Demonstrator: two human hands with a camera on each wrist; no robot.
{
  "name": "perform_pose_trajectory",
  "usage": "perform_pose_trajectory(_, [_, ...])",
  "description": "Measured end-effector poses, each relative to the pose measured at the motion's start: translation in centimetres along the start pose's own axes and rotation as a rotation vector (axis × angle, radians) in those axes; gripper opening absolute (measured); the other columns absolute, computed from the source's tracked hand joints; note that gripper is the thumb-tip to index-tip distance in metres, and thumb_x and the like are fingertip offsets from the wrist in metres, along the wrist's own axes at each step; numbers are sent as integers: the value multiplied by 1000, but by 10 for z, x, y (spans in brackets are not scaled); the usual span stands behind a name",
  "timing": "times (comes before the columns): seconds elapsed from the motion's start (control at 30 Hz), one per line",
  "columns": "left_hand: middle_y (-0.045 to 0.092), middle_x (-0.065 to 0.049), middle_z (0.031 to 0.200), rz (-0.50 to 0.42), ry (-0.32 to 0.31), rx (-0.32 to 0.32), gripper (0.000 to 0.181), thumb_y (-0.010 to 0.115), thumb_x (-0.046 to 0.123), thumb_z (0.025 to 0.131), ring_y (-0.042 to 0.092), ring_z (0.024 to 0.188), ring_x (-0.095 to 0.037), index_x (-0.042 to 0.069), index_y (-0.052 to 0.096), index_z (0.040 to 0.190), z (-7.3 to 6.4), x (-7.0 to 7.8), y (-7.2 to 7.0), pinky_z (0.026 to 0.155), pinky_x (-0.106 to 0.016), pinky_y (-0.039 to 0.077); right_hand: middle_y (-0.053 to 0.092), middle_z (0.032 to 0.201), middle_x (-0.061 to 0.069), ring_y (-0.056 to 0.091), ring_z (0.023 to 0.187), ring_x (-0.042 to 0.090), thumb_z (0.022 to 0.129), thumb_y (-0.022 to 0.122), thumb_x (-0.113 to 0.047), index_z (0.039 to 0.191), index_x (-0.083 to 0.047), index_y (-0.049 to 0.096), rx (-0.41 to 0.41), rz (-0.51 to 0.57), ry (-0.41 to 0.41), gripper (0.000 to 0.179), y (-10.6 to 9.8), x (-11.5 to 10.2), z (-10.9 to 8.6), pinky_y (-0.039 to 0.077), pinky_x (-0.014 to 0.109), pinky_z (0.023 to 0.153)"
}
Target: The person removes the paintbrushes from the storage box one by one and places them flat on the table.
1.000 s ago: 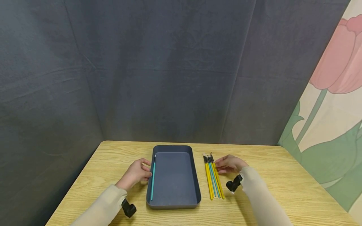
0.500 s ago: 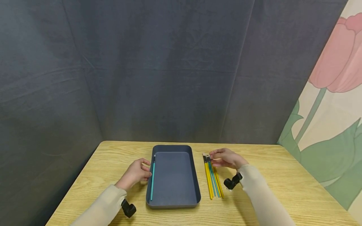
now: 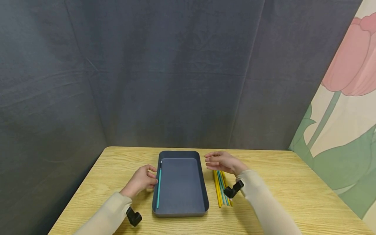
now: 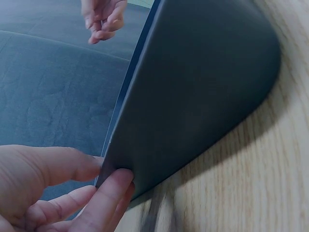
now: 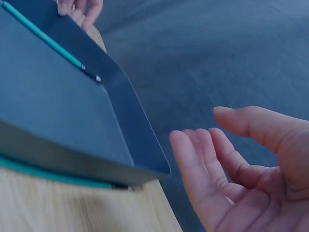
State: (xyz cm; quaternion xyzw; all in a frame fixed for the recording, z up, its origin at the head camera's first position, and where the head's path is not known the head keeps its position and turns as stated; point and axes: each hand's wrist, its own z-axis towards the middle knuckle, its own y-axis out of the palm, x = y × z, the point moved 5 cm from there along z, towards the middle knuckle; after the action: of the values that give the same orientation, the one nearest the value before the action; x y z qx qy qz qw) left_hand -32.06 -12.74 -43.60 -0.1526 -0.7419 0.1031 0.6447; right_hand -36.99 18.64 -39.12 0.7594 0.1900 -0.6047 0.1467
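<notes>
A dark grey tray lies on the table, with one teal paintbrush inside along its left wall. My left hand pinches the tray's left rim, thumb on the inner side and fingers on the outer wall. My right hand hovers over the top ends of several yellow and teal paintbrushes to the right of the tray, hiding their bristles. Its fingers are loosely bent, and nothing is between them and the thumb in the right wrist view. There, a teal brush shows beside the tray's outer wall.
Pale wood tabletop extends beyond the tray and brushes on both sides. A dark grey cloth hangs behind and to the left. At the right stands a wall panel with painted tulips.
My right hand has moved from the right side of the loose brushes up and leftward, over their tops toward the tray. The left hand and tray have stayed in place.
</notes>
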Motion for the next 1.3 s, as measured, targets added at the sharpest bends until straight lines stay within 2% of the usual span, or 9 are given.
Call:
perform_pose_trajectory(0.1, [58,-16,90,-6,-1,1,39,67,-13,79,62,71,-21,-5,54,116,-1,0,0,66,-37,59,56,112,13,64,95,16,98,51,-2,136,17,33,-4,17,-4,47,10,-4,3,54,36,93])
perform_pose_trajectory(0.37, [58,-16,90,-4,4,-2,39,67,-12,80,62,71,-21,-5,54,115,-1,1,0,66,-37,59,61,100,9,66,87,14,98,50,0,130,13,43,-34,38,-1,36,36,-12,13,51,41,97])
perform_pose_trajectory(0.77, [59,-17,91,3,15,0,38,66,-13,80,63,70,-21,-5,54,115,-1,1,0,64,-37,59,62,104,11,66,87,15,97,51,-1,128,11,47,-52,30,25,33,72,-21,33,43,49,104])
perform_pose_trajectory(1.0, [59,-17,91,16,15,-6,38,66,-12,80,63,71,-21,-5,54,116,-1,3,0,64,-37,59,63,104,12,65,81,14,98,51,-2,128,11,49,-33,8,34,32,87,-21,48,46,48,101])
perform_pose_trajectory(1.17, [60,-17,91,15,5,2,38,66,-12,80,63,70,-20,-4,55,115,0,0,0,64,-36,59,64,106,15,67,85,18,97,54,-4,125,9,53,-8,-30,45,31,98,-18,56,47,49,99])
perform_pose_trajectory(1.3, [60,-17,92,10,-2,3,38,67,-11,80,63,71,-20,-4,55,115,1,0,-1,64,-36,59,65,106,14,67,98,29,96,56,-4,125,8,56,-1,-54,57,31,107,-15,62,51,45,96])
